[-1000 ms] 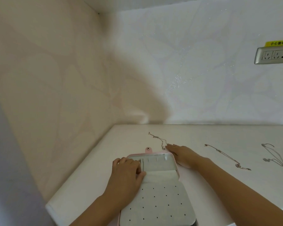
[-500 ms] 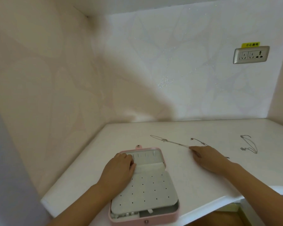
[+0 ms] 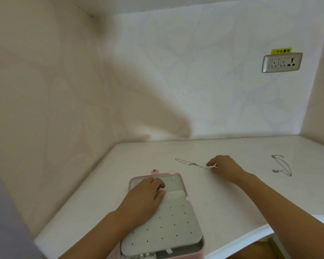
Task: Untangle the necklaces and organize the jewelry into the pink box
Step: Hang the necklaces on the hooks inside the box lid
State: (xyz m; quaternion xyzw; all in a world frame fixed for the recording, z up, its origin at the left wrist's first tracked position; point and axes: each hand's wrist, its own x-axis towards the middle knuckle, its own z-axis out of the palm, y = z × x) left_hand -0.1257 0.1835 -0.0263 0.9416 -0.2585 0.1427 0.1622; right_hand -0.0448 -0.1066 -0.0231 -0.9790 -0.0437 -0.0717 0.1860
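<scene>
pink box (image 3: 165, 173) lies open on the tabletop (image 3: 232, 202), no chain seen inside yet. left hand (image 3: 146, 199) rests on its white insert (image 3: 166, 227), fingers (image 3: 157, 184) loose, holding nothing. right of the box, right hand (image 3: 226, 168) pinches the end of one necklace (image 3: 192, 164); a second necklace (image 3: 282, 166) waits farther right.

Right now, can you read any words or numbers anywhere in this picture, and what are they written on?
"小心": on the yellow sticker above the wall socket. Two more characters follow, too blurred to read.
Wall socket: no readable writing on it.
Pink box: no words or numbers show on it.
</scene>
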